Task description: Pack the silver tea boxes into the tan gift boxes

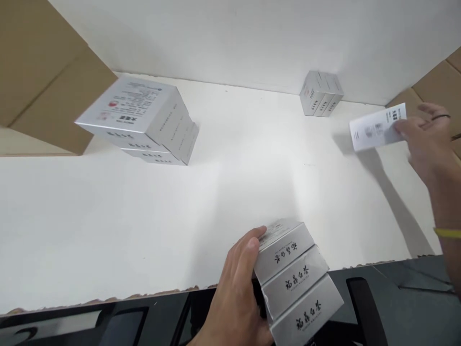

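My left hand (234, 293) grips a stack of three silver boxes (297, 281) with black characters on their sides, held at the near edge of the white table (216, 192). Over the table's right side, my right hand (427, 139) holds one flat white box (376, 129) by its end, raised in the air. It wears a ring and a yellow wristband.
A pile of larger silver-white boxes (139, 117) lies at the back left. A small group of three silver boxes (320, 93) stands against the back wall. Brown cardboard cartons (43, 72) flank the left, with more cardboard (435, 81) on the right. A dark chair (363, 307) sits below the table edge.
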`<action>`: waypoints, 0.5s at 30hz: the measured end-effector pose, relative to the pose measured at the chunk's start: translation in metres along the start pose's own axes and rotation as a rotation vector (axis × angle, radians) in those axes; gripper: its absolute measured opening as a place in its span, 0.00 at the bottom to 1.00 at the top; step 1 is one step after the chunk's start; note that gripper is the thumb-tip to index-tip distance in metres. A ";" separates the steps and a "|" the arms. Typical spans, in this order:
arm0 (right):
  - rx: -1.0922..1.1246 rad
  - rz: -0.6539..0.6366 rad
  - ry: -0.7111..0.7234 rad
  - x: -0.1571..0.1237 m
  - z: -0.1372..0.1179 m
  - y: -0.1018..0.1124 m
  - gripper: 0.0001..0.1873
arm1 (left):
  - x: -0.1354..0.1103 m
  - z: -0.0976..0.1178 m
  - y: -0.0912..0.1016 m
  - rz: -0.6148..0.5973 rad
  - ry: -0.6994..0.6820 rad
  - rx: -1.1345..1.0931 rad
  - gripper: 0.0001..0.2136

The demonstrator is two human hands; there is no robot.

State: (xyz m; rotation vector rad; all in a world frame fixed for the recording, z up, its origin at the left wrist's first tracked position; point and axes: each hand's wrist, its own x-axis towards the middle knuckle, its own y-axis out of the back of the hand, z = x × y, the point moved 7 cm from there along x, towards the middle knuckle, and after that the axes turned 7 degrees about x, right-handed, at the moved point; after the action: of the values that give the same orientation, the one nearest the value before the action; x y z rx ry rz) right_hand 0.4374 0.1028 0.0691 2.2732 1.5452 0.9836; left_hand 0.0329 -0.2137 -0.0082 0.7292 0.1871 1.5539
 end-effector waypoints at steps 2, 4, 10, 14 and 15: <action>0.096 -0.045 -0.075 -0.036 -0.020 0.016 0.37 | 0.002 -0.002 0.001 -0.051 0.008 -0.026 0.62; 0.138 -0.160 -0.081 -0.067 -0.050 0.009 0.41 | 0.004 -0.004 0.001 -0.085 0.008 -0.045 0.64; 0.371 -0.547 0.021 -0.122 -0.138 -0.071 0.40 | 0.007 0.006 0.003 -0.046 -0.027 0.008 0.62; 0.347 -0.726 0.207 -0.154 -0.186 -0.114 0.36 | 0.007 0.015 0.006 0.006 -0.033 0.085 0.56; 0.334 -0.760 0.240 -0.163 -0.195 -0.120 0.33 | 0.007 0.016 0.008 0.021 -0.035 0.102 0.55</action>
State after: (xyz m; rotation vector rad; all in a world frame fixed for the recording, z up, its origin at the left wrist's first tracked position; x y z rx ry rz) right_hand 0.1883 -0.0262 0.0871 1.4978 2.5461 0.8230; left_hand 0.0358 -0.2128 0.0111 0.8399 0.2351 1.5590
